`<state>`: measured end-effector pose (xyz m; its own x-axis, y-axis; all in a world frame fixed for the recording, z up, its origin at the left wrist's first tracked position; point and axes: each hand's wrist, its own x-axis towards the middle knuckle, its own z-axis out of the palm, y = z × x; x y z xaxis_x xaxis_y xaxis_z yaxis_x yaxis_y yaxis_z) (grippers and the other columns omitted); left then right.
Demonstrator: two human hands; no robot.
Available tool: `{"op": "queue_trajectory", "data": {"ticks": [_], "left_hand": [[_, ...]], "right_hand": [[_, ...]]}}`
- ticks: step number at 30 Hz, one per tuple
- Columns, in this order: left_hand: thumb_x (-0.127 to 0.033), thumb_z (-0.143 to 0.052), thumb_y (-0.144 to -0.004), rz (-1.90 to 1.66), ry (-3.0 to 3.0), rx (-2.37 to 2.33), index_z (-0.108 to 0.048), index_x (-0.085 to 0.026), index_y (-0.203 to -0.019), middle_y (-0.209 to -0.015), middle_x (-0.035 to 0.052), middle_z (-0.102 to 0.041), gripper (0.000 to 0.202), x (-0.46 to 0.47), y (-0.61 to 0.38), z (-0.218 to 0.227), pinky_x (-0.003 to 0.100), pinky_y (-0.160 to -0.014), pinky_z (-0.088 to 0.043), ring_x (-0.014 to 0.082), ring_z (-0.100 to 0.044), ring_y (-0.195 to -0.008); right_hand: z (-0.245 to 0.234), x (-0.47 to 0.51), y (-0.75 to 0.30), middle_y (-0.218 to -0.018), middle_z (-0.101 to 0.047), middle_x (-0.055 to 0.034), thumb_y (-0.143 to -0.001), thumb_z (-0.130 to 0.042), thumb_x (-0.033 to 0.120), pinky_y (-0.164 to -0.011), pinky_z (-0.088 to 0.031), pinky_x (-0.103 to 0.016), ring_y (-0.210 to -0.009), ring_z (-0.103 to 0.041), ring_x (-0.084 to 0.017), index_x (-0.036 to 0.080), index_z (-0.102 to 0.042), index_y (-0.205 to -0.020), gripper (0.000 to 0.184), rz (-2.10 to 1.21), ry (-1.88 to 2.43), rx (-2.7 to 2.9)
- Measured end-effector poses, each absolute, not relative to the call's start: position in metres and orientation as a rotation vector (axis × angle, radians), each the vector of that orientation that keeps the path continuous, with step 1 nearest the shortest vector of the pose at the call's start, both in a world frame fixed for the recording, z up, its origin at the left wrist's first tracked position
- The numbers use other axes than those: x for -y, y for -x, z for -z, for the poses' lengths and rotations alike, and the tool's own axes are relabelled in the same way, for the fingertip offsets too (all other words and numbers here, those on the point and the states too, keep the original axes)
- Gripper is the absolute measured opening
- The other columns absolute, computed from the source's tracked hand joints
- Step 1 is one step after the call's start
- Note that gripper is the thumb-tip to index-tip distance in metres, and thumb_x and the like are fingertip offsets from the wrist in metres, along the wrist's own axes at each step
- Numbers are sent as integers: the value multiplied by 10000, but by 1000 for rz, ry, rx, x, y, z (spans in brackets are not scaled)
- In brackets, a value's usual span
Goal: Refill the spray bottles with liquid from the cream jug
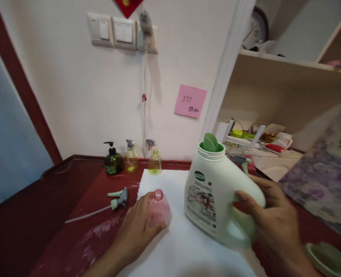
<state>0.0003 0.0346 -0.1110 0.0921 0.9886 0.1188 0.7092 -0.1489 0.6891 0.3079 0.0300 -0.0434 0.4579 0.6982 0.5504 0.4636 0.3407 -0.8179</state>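
The detergent jug label point(201, 207) is unreadably blurred.

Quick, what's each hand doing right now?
Left hand: closed around a pink plastic bottle.
Right hand: holding a white plastic jug.

A small bottle point(159, 209) sits on the sheet point(164, 181), left of a detergent jug point(213, 192), with a spray head point(119, 199) left of the sheet on the tabletop point(57, 246).
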Motion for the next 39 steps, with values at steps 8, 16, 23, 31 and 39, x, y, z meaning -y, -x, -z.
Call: {"op": "queue_trajectory", "data": {"ticks": [8, 16, 23, 31, 39], "left_hand": [[-531, -644, -796, -782, -2004, -1696, -365, -230, -1514, -1615, 115, -428, 827, -47, 13, 128, 510, -1217, -332, 337, -396, -1485], [-487, -657, -795, -671, -2025, -1765, -233, -154, -1598, -1580, 198, -455, 967, -46, 8, 116, 559, -1165, -365, 404, -442, -1442], [-499, -724, -771, -645, -2059, -1688, -333, -184, -1585, -1605, 186, -414, 956, -50, 42, 88, 530, -1196, -335, 380, -396, -1479], [-420, -512, -903, -220, -2275, -2094, -687, -255, -1258, -1312, 109, -713, 429, -59, 97, 66, 463, -1013, -476, 346, -632, -1237], [-326, -431, -931, 30, -2317, -2193, -680, -192, -1224, -1306, 165, -694, 407, -65, 102, 99, 474, -980, -471, 351, -652, -1176]], "right_hand": [[79, -39, -279, -1040, -734, -103, -643, -827, 599, -701, -588, -356, -867, -702, -255, 200, -650, -1091, 625, -499, 1178, 965], [92, -36, -289, -1186, -716, -90, -742, -778, 580, -824, -555, -378, -987, -674, -259, 239, -651, -1230, 609, -506, 1184, 1056], [107, -29, -292, -1375, -642, -110, -897, -627, 579, -995, -516, -469, -1168, -643, -294, 250, -544, -1408, 613, -453, 1228, 1210], [109, -28, -295, -1382, -639, -114, -898, -604, 592, -1026, -495, -496, -1202, -630, -305, 250, -531, -1405, 616, -368, 1277, 1252], [114, -28, -294, -1241, -684, -99, -902, -616, 594, -858, -527, -413, -1041, -656, -265, 253, -498, -1368, 590, -484, 1269, 1221]]}}
